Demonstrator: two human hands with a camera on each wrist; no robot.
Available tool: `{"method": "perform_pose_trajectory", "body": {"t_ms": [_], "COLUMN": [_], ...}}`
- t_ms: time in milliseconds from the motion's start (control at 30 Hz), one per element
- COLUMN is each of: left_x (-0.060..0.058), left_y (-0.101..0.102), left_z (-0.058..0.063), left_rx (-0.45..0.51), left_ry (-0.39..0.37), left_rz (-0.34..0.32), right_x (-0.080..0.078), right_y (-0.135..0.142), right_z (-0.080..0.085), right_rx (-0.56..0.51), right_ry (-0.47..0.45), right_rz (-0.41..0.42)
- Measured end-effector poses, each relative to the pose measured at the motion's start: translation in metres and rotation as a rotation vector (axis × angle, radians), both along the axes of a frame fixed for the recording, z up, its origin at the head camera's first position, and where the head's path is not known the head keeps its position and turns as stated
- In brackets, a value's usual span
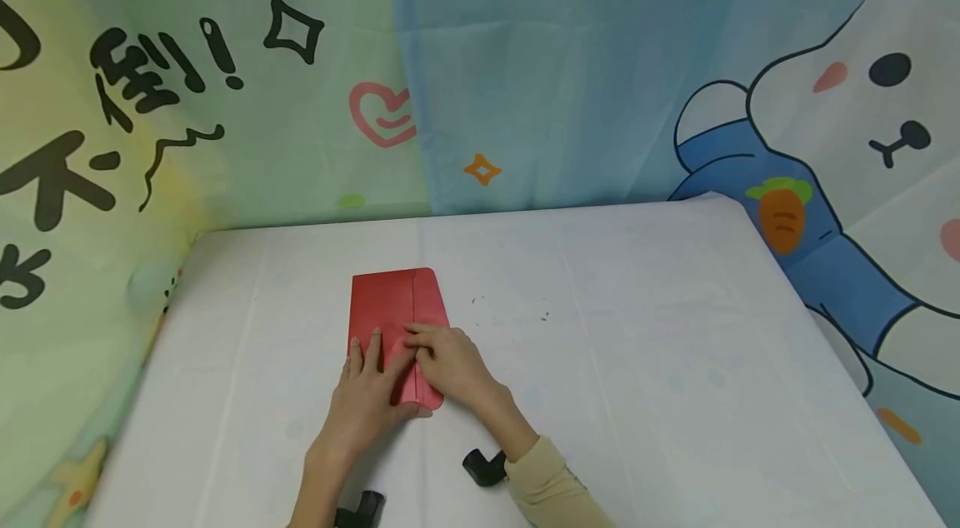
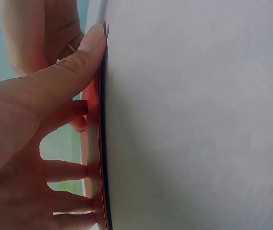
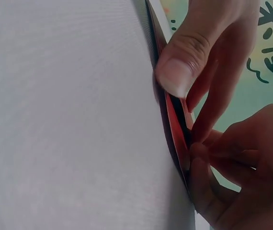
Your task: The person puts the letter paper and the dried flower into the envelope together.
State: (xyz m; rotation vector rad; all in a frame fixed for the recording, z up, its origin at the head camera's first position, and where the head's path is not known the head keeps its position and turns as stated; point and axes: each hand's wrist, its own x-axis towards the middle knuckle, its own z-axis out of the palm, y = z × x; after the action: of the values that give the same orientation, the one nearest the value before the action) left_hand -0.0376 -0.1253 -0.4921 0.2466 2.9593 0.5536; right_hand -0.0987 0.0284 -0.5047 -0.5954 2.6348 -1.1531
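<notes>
A flat red case (image 1: 378, 295) with rounded right corners lies on the table, a long seam running down its right part. My left hand (image 1: 365, 403) rests on its lower left with fingers spread, the thumb along the near edge. In the left wrist view, the left thumb (image 2: 74, 67) lies across that red edge (image 2: 97, 158). From the right, my right hand (image 1: 452, 363) reaches over the case to the seam, fingers bent. The right wrist view shows my right fingers (image 3: 201, 165) pinching at the case's edge, where a red layer (image 3: 177, 132) stands apart from a dark one.
A white cloth covers the table (image 1: 675, 361). A few dark specks (image 1: 545, 316) lie right of the case. Black wrist-worn devices (image 1: 483, 468) sit below the hands. A printed curtain (image 1: 540, 95) hangs behind the table and along its sides.
</notes>
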Motion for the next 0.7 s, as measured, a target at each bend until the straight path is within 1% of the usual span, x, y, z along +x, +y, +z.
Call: {"method": "perform_pose_trajectory", "body": {"t_ms": [100,233,300,367,433,533,600,700], "left_x": [0.001,0.002,0.002,0.002,0.002,0.0,-0.001,-0.005], "left_y": [0.0,0.002,0.002,0.003,0.002,0.002,0.003,0.004], "left_z": [-0.003,-0.005,-0.006,-0.005,-0.005,-0.003,-0.002,0.002], "left_rx": [-0.015,-0.047,-0.052,-0.045,-0.032,-0.013,-0.01,-0.015], "left_ry": [0.032,0.057,0.056,0.039,0.022,0.013,0.042,0.1], "left_rz": [-0.009,-0.013,-0.014,-0.011,-0.005,0.0,0.0,0.002], "right_x": [0.002,0.005,0.006,0.006,0.005,0.004,0.004,0.003], "right_y": [0.0,0.0,0.0,0.001,0.001,0.004,0.008,0.016], "right_z": [0.004,0.006,0.006,0.005,0.004,0.004,0.004,0.007], "right_rx": [0.038,0.116,0.142,0.15,0.126,0.057,0.005,-0.058], "right_ry": [0.027,0.077,0.101,0.113,0.101,0.067,0.065,0.102], "right_rz": [0.008,0.017,0.019,0.021,0.024,0.017,0.0,-0.04]}}
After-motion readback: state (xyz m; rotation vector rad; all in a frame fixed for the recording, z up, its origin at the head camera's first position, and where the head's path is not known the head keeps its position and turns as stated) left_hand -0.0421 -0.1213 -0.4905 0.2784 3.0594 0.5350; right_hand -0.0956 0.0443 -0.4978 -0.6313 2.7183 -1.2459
